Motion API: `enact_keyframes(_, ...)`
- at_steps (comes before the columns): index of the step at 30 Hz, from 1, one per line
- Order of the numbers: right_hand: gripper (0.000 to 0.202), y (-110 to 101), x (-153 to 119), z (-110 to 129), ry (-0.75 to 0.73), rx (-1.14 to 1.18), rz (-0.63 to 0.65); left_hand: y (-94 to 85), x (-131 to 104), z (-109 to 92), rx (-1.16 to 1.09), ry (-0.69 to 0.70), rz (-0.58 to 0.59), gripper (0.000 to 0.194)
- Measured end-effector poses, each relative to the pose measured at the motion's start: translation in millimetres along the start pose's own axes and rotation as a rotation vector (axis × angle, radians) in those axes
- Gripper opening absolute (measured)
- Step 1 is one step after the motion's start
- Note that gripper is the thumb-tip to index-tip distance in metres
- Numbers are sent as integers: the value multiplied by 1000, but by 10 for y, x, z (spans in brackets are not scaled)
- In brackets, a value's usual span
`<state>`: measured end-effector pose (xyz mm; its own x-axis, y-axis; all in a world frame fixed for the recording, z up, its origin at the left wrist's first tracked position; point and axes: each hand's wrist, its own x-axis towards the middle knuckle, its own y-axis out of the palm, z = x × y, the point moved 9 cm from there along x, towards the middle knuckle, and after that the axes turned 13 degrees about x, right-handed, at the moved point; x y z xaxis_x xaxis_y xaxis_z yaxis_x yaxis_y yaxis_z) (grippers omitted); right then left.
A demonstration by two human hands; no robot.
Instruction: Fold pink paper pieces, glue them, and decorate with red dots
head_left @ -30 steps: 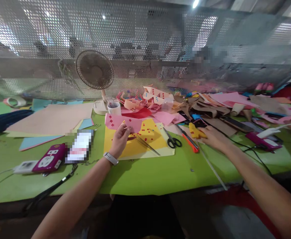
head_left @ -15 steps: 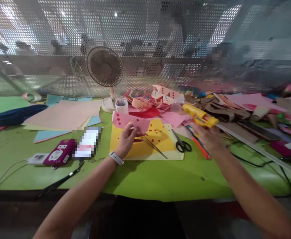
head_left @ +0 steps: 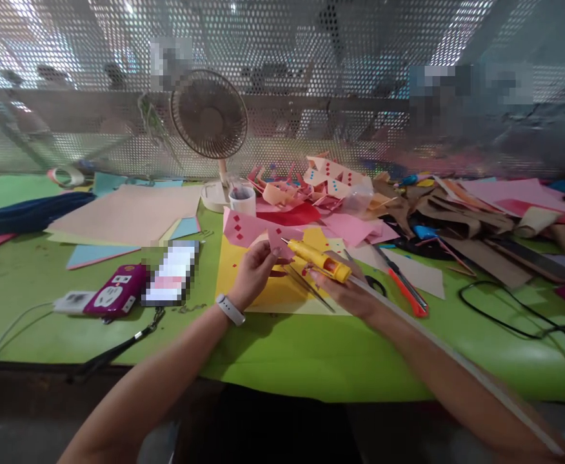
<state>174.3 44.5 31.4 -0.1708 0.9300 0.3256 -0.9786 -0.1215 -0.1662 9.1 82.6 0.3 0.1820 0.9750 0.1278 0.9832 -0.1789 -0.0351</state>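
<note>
Evidently, both hands are occupied above the green counter [head_left: 273, 354]. The left hand [head_left: 252, 274] is pinched, thumb against finger, at the lower edge of the pink paper [head_left: 238, 229], which bears red diamonds and partly overlaps the yellow sheet [head_left: 229, 277]. The right hand [head_left: 343, 290] grasps the yellow glue gun [head_left: 318, 258], its nozzle just beside the left fingertips; this grip is judged to keep the tip aimed at the paper while the left side steadies it. A long glue stick [head_left: 456, 365] trails from the gun's rear along the right forearm.

The tweezers [head_left: 311, 290] lie slantwise on the yellow sheet between the hands, a position judged convenient for small pieces. The black-handled scissors [head_left: 376, 287] are partly hidden behind the right hand, and the utility knife [head_left: 408, 293] rests farther right, both presumably kept within reach.

Containers: one white cup [head_left: 242, 203] stands upright, beside the base of the fan [head_left: 209, 115]. Something shows at its mouth, though the blur prevents identification of the contents
</note>
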Motion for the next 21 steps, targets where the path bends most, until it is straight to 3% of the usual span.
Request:
enact_keyframes(6, 11, 30, 6, 99, -9, -80, 27, -2, -7, -8, 7, 9, 0, 41)
enact_keyframes(21, 12, 6, 11, 83, -10, -65, -1, -5, 2, 21, 28, 11, 2, 45)
